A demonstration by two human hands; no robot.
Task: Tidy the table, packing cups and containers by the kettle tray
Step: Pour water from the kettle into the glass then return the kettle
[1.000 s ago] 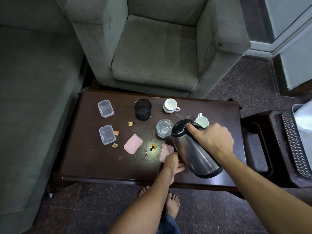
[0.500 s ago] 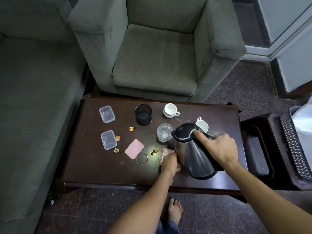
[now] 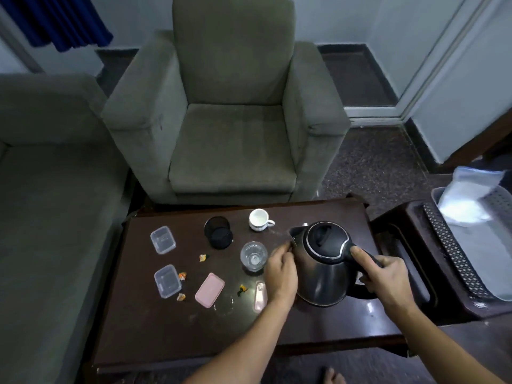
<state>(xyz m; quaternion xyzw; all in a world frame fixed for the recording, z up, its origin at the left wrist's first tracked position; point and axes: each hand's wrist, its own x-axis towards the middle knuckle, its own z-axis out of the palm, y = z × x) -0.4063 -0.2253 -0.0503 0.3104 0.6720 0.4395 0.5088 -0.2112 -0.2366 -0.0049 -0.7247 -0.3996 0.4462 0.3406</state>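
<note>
Right grip (image 3: 388,275) is wrapped round the kettle (image 3: 324,261) handle, kettle upright at the table's (image 3: 166,328) right end. Left grip (image 3: 281,275) is against its side, can't tell if it's holding. Clear tubs (image 3: 163,239) empty, far left.

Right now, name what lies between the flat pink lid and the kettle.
Head view: between the flat pink lid and the kettle lie a small orange scrap, a second pink lid and the left hand, close against the kettle.
</note>
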